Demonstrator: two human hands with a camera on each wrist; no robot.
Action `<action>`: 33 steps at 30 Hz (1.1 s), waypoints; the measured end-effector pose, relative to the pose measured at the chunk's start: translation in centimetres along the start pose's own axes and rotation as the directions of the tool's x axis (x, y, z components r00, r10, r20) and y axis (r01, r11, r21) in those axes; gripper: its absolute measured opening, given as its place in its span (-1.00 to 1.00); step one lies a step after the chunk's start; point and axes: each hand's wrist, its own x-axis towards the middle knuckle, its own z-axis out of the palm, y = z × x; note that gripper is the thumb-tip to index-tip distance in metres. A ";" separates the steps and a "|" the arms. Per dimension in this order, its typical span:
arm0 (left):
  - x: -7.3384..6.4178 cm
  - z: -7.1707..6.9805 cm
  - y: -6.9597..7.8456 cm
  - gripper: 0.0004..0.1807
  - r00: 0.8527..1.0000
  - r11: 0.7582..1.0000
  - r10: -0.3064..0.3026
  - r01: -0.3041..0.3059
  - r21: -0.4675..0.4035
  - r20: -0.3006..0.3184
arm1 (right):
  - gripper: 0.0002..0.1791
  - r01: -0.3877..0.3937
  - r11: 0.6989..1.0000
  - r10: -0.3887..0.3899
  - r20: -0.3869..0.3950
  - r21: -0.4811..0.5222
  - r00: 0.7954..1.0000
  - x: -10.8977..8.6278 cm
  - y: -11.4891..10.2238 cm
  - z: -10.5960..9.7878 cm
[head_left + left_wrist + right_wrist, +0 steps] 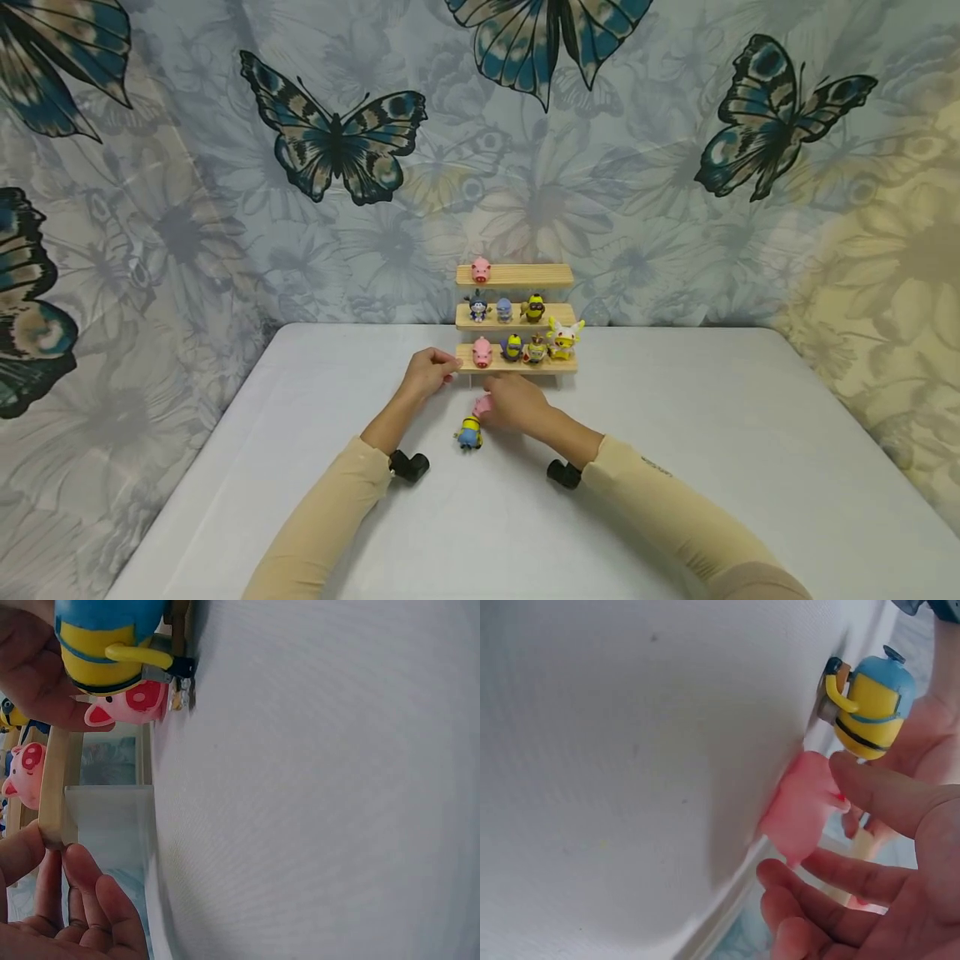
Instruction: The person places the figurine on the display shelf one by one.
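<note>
My left hand pinches the left end of the lowest board of a three-tier wooden display stand between thumb and fingers. In front of the stand, my right hand has its thumb and fingers around a pink pig figurine at the white tabletop. Thumb tip and index finger lie right at opposite sides of the pig. Beside it, nearer me, stands a yellow Minion figurine in blue overalls, close to the right thumb in the right wrist view.
The bottom tier bears another pink pig, a Minion, a brownish figurine and a white-and-yellow eared one. Several small figurines stand on the middle tier. A pig sits on top. Behind is a butterfly-patterned backdrop.
</note>
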 end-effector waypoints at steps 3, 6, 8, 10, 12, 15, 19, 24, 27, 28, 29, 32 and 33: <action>0.0 0.2 0.1 -0.80 1.000 1.000 -0.007 0.007 -0.002 0.002 | -0.61 0.007 1.000 -0.007 -0.013 0.015 1.000 0.1 0.2 -0.1; 0.0 0.1 0.2 -0.79 1.000 1.000 -0.010 0.010 0.003 -0.004 | -0.64 0.027 0.999 -0.026 -0.025 0.039 0.999 0.1 0.3 -0.1; 0.0 0.1 0.2 -0.79 1.000 1.000 -0.012 0.012 0.011 -0.007 | -0.64 0.032 0.998 -0.031 -0.030 0.058 0.999 0.1 0.4 -0.1; 0.0 0.1 0.1 -0.79 1.000 1.000 -0.015 0.015 0.015 -0.010 | -0.62 0.034 0.997 -0.032 -0.033 0.076 0.999 0.1 0.4 -0.1; 0.0 0.1 0.1 -0.79 1.000 1.000 -0.022 0.022 0.019 -0.013 | -0.62 0.035 0.995 -0.032 -0.035 0.092 0.999 0.2 0.4 0.0; 0.1 0.1 0.1 -0.79 1.000 0.999 -0.024 0.025 0.025 -0.014 | -0.63 0.038 0.992 -0.033 -0.043 0.122 0.999 0.3 0.5 0.1; 0.0 0.1 0.1 -0.78 1.000 0.999 -0.022 0.022 0.032 -0.007 | -0.63 0.040 0.984 -0.031 -0.052 0.173 0.998 0.1 0.5 0.2; -0.1 0.2 0.2 -0.79 1.000 0.999 -0.026 0.027 0.028 -0.005 | -0.63 0.051 0.973 -0.041 -0.047 0.226 0.998 0.0 0.7 0.2; -0.1 0.3 0.2 -0.79 0.999 0.999 -0.032 0.032 0.024 -0.008 | -0.62 0.056 0.963 -0.049 -0.031 0.262 0.998 0.0 1.0 0.1; -0.1 0.3 0.2 -0.79 0.999 0.999 -0.034 0.034 0.024 -0.010 | -0.61 0.054 0.962 -0.050 -0.023 0.268 0.998 0.0 1.0 0.0; -0.1 0.3 0.2 -0.79 0.999 0.999 -0.035 0.035 0.025 -0.012 | -0.60 0.055 0.960 -0.052 -0.018 0.273 0.999 0.0 1.1 0.0; 0.0 0.3 0.2 -0.79 0.999 0.999 -0.033 0.033 0.029 -0.013 | -0.59 0.053 0.961 -0.053 -0.007 0.271 0.999 0.0 1.4 -0.2; 0.0 0.3 0.2 -0.79 0.999 0.999 -0.030 0.030 0.031 -0.013 | -0.59 0.056 0.961 -0.058 -0.002 0.271 0.998 0.0 1.6 -0.3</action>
